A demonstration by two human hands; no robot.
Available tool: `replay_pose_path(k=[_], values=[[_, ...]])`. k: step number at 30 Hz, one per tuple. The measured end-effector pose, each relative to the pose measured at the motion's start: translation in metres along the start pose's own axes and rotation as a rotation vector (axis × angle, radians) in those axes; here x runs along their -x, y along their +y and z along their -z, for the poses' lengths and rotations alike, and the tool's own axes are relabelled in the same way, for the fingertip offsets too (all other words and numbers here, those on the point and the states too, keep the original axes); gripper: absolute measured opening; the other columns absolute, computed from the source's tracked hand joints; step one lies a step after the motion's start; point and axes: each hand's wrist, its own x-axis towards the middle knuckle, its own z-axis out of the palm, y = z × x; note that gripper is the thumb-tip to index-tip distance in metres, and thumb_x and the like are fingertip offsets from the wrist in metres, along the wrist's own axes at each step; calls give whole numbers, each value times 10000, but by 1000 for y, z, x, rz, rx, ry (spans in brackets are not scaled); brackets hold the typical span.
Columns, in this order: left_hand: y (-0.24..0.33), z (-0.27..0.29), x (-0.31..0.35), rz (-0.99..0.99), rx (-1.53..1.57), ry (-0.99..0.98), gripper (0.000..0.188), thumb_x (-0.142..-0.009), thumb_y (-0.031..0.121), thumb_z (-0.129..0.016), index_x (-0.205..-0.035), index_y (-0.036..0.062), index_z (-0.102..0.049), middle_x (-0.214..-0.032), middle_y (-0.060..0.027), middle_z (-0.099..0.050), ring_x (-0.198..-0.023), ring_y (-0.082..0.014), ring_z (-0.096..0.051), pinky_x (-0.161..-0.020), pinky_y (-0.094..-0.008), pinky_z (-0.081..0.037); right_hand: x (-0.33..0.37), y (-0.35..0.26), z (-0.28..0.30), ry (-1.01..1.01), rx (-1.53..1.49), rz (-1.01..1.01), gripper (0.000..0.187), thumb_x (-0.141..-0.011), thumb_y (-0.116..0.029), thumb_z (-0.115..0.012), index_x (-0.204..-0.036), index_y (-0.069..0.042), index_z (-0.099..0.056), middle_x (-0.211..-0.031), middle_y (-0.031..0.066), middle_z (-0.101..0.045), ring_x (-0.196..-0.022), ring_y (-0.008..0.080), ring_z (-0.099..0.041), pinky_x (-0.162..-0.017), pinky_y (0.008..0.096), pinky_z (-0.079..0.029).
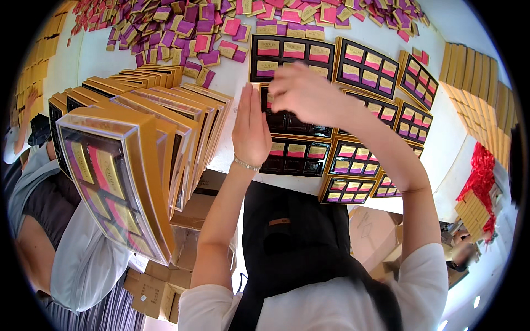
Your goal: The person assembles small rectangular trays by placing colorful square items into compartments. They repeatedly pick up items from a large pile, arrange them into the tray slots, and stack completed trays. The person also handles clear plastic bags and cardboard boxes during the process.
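My right hand (306,95) is over a black-trayed box (309,128) with a gold rim, its fingers bent and pressed together. What they hold, if anything, is hidden. My left hand (252,132), a bracelet on its wrist, rests at that box's left side with the fingers stretched out straight. Farther off stands a box (292,39) with pink-gold and purple-gold wrapped squares, partly covered by my right hand. Nearer me lies another box (295,165) with wrapped squares along its far row and dark compartments in the near one. Several filled boxes (369,60) sit to the right.
A large heap of wrapped squares (182,33) spreads across the far table. Upright boxes with clear covers (118,176) crowd the left, beside another person (41,243). Gold boxes (469,99) are stacked at right, near red crinkled material (479,182). Cardboard cartons (152,292) are below.
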Motion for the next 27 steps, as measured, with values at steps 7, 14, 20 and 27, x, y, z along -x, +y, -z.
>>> replay_pose_path(k=[7, 14, 20, 27], values=[[12, -8, 45, 122, 119, 91, 572, -868, -103, -390, -1430, -94, -284, -1459, -293, -343, -1332, -426, -387, -1074, -389, -371, -6, -18, -30, -281, -115, -23, 152, -708, -74, -639, -832, -119, -715, -859, -24, -657, -947, 186, -532, -884, 332, -396], [7, -24, 71, -93, -186, -97, 643, -843, 70, -567, -1419, -79, -324, -1471, -267, -340, -1373, -394, -339, -1129, -584, -185, -26, 22, -14, 422, -219, -172, 203, -723, 1, -612, -908, -60, -671, -895, 94, -659, -900, 308, -623, -771, 406, -511], [26, -22, 61, -81, -313, -305, 821, -805, 442, -631, -1414, -44, -372, -1501, -181, -341, -1409, -348, -286, -1079, -688, -83, -34, 98, -1, 526, 150, -564, 194, -808, -118, -676, -985, -40, -660, -956, 146, -644, -946, 346, -619, -808, 437, -515], [57, -36, 54, 144, -340, -278, 906, -822, 532, -595, -1432, -75, -312, -1519, -231, -270, -1417, -376, -246, -1050, -718, -93, -77, 88, -12, 194, 160, -815, 341, -765, -239, -745, -1002, -13, -651, -1053, 164, -628, -1014, 334, -615, -842, 438, -522]])
